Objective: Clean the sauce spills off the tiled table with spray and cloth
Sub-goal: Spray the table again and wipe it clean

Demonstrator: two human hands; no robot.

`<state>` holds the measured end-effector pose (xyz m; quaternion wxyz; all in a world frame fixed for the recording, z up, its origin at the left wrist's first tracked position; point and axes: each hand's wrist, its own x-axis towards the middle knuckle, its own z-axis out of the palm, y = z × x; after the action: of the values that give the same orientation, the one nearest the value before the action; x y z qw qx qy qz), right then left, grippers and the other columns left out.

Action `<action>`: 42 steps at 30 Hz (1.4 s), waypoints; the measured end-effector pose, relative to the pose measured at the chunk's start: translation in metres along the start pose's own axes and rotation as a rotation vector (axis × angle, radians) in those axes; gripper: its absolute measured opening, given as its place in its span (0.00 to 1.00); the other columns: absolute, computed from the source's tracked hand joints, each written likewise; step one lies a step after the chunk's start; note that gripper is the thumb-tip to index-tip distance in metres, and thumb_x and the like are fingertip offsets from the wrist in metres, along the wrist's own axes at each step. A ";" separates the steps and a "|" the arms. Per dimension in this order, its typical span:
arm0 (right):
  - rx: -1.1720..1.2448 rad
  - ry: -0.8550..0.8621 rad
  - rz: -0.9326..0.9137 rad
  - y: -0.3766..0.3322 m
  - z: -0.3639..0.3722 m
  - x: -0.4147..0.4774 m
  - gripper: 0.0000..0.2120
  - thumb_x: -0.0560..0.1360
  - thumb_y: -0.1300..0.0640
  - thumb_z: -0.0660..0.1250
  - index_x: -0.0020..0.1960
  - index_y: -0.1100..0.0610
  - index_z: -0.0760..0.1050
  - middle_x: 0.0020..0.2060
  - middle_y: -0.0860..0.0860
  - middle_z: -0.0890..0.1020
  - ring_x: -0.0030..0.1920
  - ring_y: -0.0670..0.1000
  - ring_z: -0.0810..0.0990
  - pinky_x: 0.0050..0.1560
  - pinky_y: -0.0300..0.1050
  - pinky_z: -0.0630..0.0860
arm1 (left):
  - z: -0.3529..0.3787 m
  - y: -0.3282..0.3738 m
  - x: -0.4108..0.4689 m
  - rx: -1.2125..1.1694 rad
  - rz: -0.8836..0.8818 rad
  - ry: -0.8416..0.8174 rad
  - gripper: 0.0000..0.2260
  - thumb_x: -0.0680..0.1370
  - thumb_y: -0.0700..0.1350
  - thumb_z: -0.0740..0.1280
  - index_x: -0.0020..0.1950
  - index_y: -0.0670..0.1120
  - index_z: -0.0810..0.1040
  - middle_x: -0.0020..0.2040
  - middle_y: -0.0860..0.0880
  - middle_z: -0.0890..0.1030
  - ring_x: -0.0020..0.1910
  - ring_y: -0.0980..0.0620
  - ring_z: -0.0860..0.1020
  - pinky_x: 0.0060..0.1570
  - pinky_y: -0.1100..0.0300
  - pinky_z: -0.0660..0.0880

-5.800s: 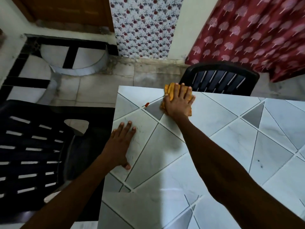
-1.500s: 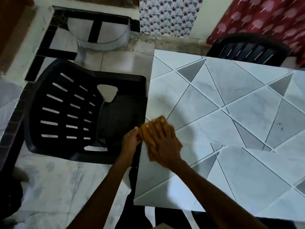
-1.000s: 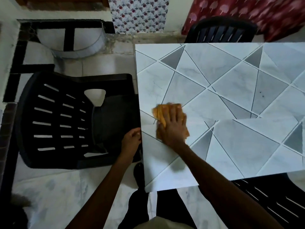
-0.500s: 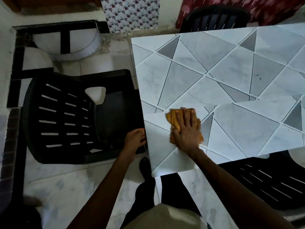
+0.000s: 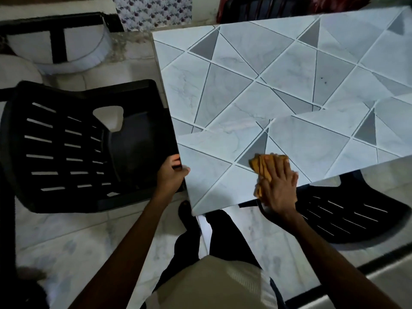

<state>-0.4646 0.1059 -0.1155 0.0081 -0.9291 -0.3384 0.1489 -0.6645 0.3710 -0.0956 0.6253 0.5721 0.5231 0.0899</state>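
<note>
The tiled table [image 5: 256, 85] has grey and white triangle tiles and fills the upper right of the head view. An orange cloth [image 5: 264, 166] lies on it near the front edge. My right hand [image 5: 279, 186] presses flat on the cloth with fingers spread. My left hand [image 5: 170, 175] grips the table's left edge near the front corner, thumb on top. A few small dark specks [image 5: 323, 79] mark a tile further back. No spray bottle is in view.
A black plastic chair [image 5: 73, 143] stands close against the table's left side. Another black chair [image 5: 347, 215] sits under the front edge at the right. A third chair [image 5: 265, 7] is at the far side. My legs stand at the table's front corner.
My right hand has slid the cloth to the right and toward the front edge. The left hand has stayed on the left edge. The view has tilted further down.
</note>
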 end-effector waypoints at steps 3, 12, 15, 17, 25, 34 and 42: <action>0.066 0.032 0.124 -0.043 0.005 -0.003 0.34 0.77 0.44 0.52 0.82 0.48 0.51 0.82 0.51 0.51 0.81 0.60 0.46 0.75 0.71 0.52 | 0.004 -0.004 -0.006 0.072 0.059 0.008 0.24 0.74 0.32 0.70 0.69 0.42 0.72 0.55 0.48 0.78 0.48 0.53 0.78 0.45 0.65 0.75; -0.086 -0.062 -0.801 -0.130 0.040 -0.056 0.33 0.79 0.47 0.59 0.81 0.43 0.52 0.82 0.49 0.54 0.81 0.59 0.52 0.79 0.64 0.49 | 0.010 -0.002 0.013 0.313 0.022 0.168 0.24 0.71 0.36 0.74 0.66 0.44 0.73 0.63 0.43 0.74 0.59 0.46 0.76 0.55 0.55 0.76; -0.086 -0.089 -0.681 -0.061 0.018 -0.042 0.33 0.74 0.50 0.59 0.79 0.44 0.62 0.80 0.50 0.62 0.80 0.59 0.57 0.77 0.62 0.50 | 0.024 0.003 0.013 0.366 0.031 0.208 0.27 0.69 0.37 0.74 0.67 0.44 0.71 0.67 0.43 0.65 0.59 0.44 0.74 0.58 0.57 0.73; -0.011 -0.068 -0.470 0.003 0.001 -0.031 0.31 0.77 0.50 0.59 0.80 0.45 0.59 0.81 0.49 0.59 0.81 0.57 0.52 0.76 0.63 0.53 | 0.033 0.006 0.009 0.489 0.156 0.269 0.29 0.68 0.39 0.74 0.68 0.45 0.71 0.70 0.45 0.62 0.65 0.43 0.70 0.64 0.53 0.72; 0.103 0.009 -0.062 0.043 -0.011 0.004 0.32 0.76 0.51 0.59 0.80 0.46 0.58 0.81 0.51 0.57 0.81 0.61 0.52 0.73 0.71 0.59 | 0.074 -0.019 -0.013 0.911 0.464 -0.022 0.41 0.67 0.57 0.76 0.77 0.53 0.63 0.80 0.49 0.54 0.79 0.44 0.50 0.76 0.42 0.51; 0.019 -0.130 -0.721 0.064 0.001 -0.010 0.37 0.67 0.54 0.65 0.76 0.43 0.65 0.78 0.48 0.66 0.79 0.57 0.60 0.75 0.63 0.60 | 0.088 -0.007 -0.012 0.967 0.367 0.032 0.44 0.63 0.52 0.81 0.76 0.50 0.65 0.79 0.45 0.58 0.78 0.42 0.55 0.74 0.41 0.57; 0.078 -0.061 -0.209 0.158 -0.038 0.021 0.34 0.76 0.55 0.64 0.80 0.46 0.59 0.81 0.44 0.54 0.81 0.57 0.52 0.75 0.65 0.59 | 0.090 -0.010 -0.013 0.976 0.375 0.054 0.45 0.63 0.48 0.81 0.76 0.48 0.64 0.79 0.43 0.58 0.78 0.40 0.55 0.72 0.37 0.57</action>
<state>-0.3394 0.0004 -0.1032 0.0491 -0.8827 -0.4276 0.1887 -0.6067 0.3023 -0.1153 0.2454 0.8783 0.4084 -0.0391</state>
